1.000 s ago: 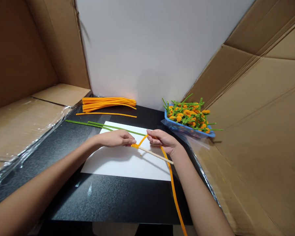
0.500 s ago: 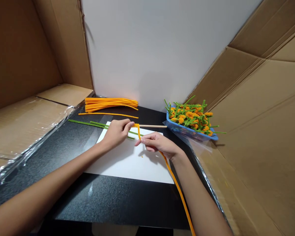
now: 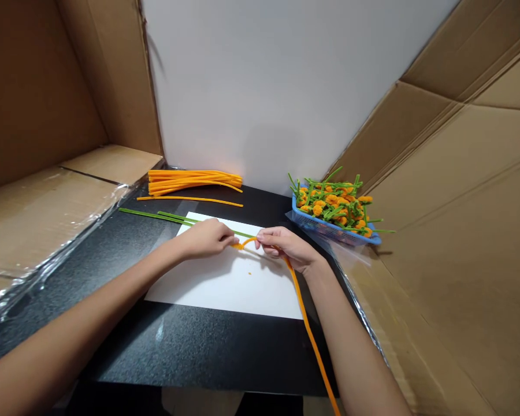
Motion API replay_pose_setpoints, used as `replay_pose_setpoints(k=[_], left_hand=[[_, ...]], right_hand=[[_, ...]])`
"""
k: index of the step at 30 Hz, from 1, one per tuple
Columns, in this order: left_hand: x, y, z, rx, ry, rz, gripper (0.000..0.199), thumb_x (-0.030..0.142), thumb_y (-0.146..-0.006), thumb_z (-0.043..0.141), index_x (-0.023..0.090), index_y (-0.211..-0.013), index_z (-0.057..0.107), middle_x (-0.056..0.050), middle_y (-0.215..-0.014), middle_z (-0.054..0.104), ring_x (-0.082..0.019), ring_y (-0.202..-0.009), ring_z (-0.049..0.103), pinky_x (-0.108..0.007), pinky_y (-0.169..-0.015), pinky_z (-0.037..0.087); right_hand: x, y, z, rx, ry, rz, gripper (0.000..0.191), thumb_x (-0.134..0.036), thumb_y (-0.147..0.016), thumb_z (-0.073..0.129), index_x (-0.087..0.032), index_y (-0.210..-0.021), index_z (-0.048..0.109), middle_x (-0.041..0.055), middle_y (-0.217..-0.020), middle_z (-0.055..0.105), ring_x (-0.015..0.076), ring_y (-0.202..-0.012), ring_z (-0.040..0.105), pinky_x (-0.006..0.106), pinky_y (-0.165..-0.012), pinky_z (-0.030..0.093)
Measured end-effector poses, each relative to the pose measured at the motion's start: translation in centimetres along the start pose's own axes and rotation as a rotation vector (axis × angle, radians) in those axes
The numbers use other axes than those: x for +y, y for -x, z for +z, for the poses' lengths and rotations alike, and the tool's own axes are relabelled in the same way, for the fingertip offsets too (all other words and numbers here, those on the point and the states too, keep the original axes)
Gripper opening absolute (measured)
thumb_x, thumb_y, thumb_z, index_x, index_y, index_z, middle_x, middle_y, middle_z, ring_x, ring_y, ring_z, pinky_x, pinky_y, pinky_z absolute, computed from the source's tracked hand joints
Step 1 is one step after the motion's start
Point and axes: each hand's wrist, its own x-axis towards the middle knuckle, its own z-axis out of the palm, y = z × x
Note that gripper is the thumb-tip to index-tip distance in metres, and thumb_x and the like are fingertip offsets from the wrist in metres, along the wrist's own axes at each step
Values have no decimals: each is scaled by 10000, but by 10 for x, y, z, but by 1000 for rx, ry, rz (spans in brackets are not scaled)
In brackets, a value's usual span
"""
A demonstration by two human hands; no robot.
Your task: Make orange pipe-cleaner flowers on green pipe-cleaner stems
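An orange pipe cleaner (image 3: 305, 318) runs between my hands, arching from my left hand (image 3: 203, 240) to my right hand (image 3: 286, 245), and its long tail hangs down past the table's front edge. Both hands pinch it above a white paper sheet (image 3: 225, 283). My left fingers cover its coiled end. Two green pipe cleaners (image 3: 156, 215) lie just behind my left hand, reaching onto the paper. No wooden stick shows in this view.
Farther back on the black table (image 3: 164, 346) lie a bundle of orange pipe cleaners (image 3: 190, 182) and a single loose one (image 3: 190, 199). A blue basket (image 3: 325, 230) of orange-and-green pipe-cleaner flowers stands back right. Cardboard walls (image 3: 459, 231) flank the table.
The wooden stick, seen under my hands and then pointing right behind them, no longer shows. My hands have come closer together, and the orange pipe cleaner now arches between them.
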Motion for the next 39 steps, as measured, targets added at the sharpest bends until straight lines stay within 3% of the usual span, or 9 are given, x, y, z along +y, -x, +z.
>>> replay_pose_setpoints(k=[3, 7, 13, 18, 25, 30, 33, 36, 39], left_hand=[[1, -1, 2, 273, -145, -170, 360, 395, -927, 435, 189, -685, 604, -40, -615, 559, -157, -563, 426, -297, -561, 187], [2, -4, 7, 459, 170, -129, 377, 402, -938, 406, 184, -643, 494, -3, -577, 468, -138, -565, 400, -276, -569, 224], [-3, -7, 4, 168, 700, 32, 482, 554, -927, 420, 195, -610, 365, 50, -550, 307, -95, -510, 242, -255, -521, 204], [-8, -3, -6, -41, 591, 87, 466, 542, -923, 460, 186, -626, 410, 42, -575, 336, -97, -522, 264, -260, -519, 191], [-6, 1, -16, -114, 292, 133, 426, 452, -945, 425, 183, -615, 444, 22, -566, 403, -115, -519, 347, -264, -536, 248], [-2, 0, -4, 136, -240, -45, 327, 337, -940, 436, 180, -732, 633, -65, -637, 613, -172, -546, 496, -288, -547, 210], [1, 1, 3, 258, -383, -79, 298, 300, -952, 430, 182, -812, 666, -99, -747, 687, -202, -613, 571, -284, -562, 216], [3, 1, 6, 429, -265, -120, 341, 352, -975, 413, 182, -780, 635, -73, -709, 660, -186, -608, 546, -283, -572, 235], [2, -2, 6, 548, 85, -110, 365, 369, -959, 421, 180, -660, 515, -7, -590, 509, -140, -561, 432, -277, -575, 244]], right_hand=[[-1, -1, 10, -17, 44, -21, 357, -453, -839, 693, -105, -919, 707, -76, -506, 378, 45, -468, 244, 213, -454, 124], [4, -5, 17, -109, 51, 29, 395, -470, -869, 658, -104, -1005, 711, -61, -511, 446, 42, -431, 287, 207, -429, 153], [10, -6, 2, -100, -93, 68, 335, -442, -829, 703, -108, -827, 679, -83, -486, 376, 27, -418, 237, 182, -415, 140], [9, -5, -11, -42, -161, 32, 277, -359, -793, 731, -127, -699, 613, -93, -439, 360, 14, -392, 182, 175, -405, 151], [4, -1, -13, -4, -89, 26, 335, -418, -766, 740, -113, -673, 637, -82, -457, 351, 22, -418, 222, 185, -406, 120], [-2, 2, 0, 93, 108, -15, 347, -436, -818, 692, -98, -883, 730, -60, -496, 442, 36, -428, 272, 203, -415, 156], [-2, 1, 12, 97, 174, -77, 407, -483, -841, 670, -107, -983, 739, -56, -523, 458, 46, -447, 304, 209, -431, 185], [-1, -2, 19, 46, 196, -106, 445, -526, -854, 652, -119, -1015, 736, -66, -526, 418, 49, -473, 289, 211, -455, 188], [2, -3, 19, 18, 181, -75, 469, -549, -853, 649, -127, -1044, 725, -76, -532, 379, 50, -480, 257, 215, -462, 165]])
